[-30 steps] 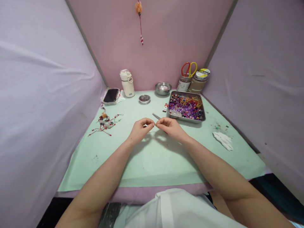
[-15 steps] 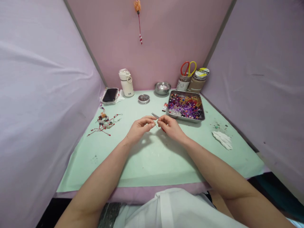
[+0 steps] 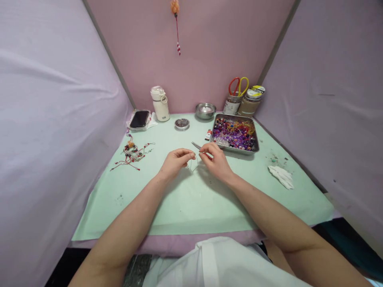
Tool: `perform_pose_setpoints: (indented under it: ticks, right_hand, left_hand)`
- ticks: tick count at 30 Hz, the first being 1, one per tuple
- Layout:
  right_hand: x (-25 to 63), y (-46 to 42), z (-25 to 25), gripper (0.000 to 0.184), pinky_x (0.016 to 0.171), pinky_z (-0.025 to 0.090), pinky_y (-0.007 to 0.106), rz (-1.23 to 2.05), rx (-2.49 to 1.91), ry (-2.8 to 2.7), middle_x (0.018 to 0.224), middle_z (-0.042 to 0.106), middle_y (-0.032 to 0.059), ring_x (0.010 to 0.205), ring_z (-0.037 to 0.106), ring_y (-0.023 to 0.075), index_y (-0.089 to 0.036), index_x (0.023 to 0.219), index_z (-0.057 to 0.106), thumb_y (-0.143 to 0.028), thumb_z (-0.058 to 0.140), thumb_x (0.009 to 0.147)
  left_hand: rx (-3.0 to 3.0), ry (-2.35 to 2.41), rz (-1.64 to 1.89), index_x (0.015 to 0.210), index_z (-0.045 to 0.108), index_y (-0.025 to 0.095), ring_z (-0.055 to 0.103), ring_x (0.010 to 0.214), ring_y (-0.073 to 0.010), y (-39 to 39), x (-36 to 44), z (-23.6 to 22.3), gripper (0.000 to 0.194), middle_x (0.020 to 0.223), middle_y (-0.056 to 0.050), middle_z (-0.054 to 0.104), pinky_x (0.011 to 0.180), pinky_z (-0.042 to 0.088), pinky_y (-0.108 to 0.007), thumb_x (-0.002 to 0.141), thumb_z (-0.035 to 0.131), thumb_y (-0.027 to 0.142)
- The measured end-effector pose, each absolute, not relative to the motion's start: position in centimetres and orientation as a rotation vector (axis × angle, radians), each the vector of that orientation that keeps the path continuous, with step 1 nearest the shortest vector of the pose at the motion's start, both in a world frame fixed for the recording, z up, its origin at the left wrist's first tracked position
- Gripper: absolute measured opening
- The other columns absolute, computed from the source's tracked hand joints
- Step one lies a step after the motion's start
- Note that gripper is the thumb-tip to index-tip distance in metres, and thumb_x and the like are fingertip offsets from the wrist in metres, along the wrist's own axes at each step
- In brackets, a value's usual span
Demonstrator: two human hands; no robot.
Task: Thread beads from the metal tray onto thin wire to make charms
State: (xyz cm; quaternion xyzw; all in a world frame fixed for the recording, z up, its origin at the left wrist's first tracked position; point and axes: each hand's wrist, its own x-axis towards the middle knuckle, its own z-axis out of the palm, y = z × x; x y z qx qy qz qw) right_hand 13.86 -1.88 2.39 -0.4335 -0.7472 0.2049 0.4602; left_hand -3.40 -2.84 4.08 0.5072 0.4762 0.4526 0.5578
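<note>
My left hand pinches a thin cord between thumb and fingertips. The cord hangs in a small loop below the fingertips, between my two hands. My right hand is curled around a red-handled tool with pointed metal tips; whether it is scissors or pliers I cannot make out. The tips point to the far left, just above my left fingers. My right fingertips are close to the cord, and whether they also pinch it is unclear. Both hands are above the pale green table cover.
A metal tray of beads stands beyond my right hand, with a small red-and-white packet beside it. Beaded strands lie left. Behind are a bottle, phone, round container, metal bowl and jars. White cloth lies right.
My hands have drawn slightly apart at the fingertips. The cord now shows as a loop between them, and more of the tool's red handle is visible.
</note>
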Motion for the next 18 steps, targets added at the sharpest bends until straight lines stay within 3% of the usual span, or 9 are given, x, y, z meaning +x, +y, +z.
perform_pose_setpoints:
  ticks: [3, 10, 15, 18]
  right_hand:
    - [13.7, -2.5, 2.4, 0.009, 0.088, 0.037, 0.04, 0.332, -0.932, -1.913, 0.098, 0.057, 0.0066, 0.096, 0.054, 0.0215, -0.022, 0.09, 0.058, -0.019, 0.053, 0.085]
    - [13.1, -3.0, 1.8, 0.026, 0.084, 0.042, 0.039, 0.253, -0.778, -2.139, 0.11, 0.052, 0.0068, 0.101, 0.047, 0.0216, -0.028, 0.099, 0.064, -0.013, 0.047, 0.086]
    - [12.7, -3.4, 2.1, 0.019, 0.086, 0.044, 0.037, 0.402, -0.934, -2.085, 0.104, 0.058, 0.0037, 0.1, 0.049, 0.0214, -0.028, 0.103, 0.062, -0.022, 0.054, 0.086]
    - [12.6, -3.6, 2.1, 0.015, 0.084, 0.044, 0.036, 0.326, -0.883, -2.135, 0.103, 0.06, 0.0035, 0.1, 0.049, 0.0216, -0.027, 0.095, 0.064, -0.021, 0.054, 0.086]
  left_hand:
    - [1.096, 1.108, 1.048, 0.073, 0.068, 0.018, 0.042, 0.056, -0.0071, -2.7, -3.5, 4.0, 0.025, 0.072, -0.001, 0.063, 0.049, 0.032, -0.022, 0.062, 0.074, 0.039]
    - [0.931, 1.062, 0.987, 0.072, 0.068, 0.016, 0.036, 0.05, -0.005, -2.8, -3.4, 4.0, 0.021, 0.056, 0.004, 0.045, 0.046, 0.026, -0.021, 0.063, 0.075, 0.034]
    - [0.901, 0.99, 0.938, 0.068, 0.066, 0.013, 0.037, 0.049, -0.0044, -3.1, -3.0, 3.9, 0.023, 0.063, 0.0, 0.052, 0.043, 0.025, -0.021, 0.062, 0.076, 0.033]
    - [0.873, 0.994, 0.932, 0.071, 0.066, 0.012, 0.038, 0.05, -0.0054, -3.1, -2.8, 3.7, 0.024, 0.063, 0.0, 0.052, 0.043, 0.026, -0.021, 0.063, 0.075, 0.033]
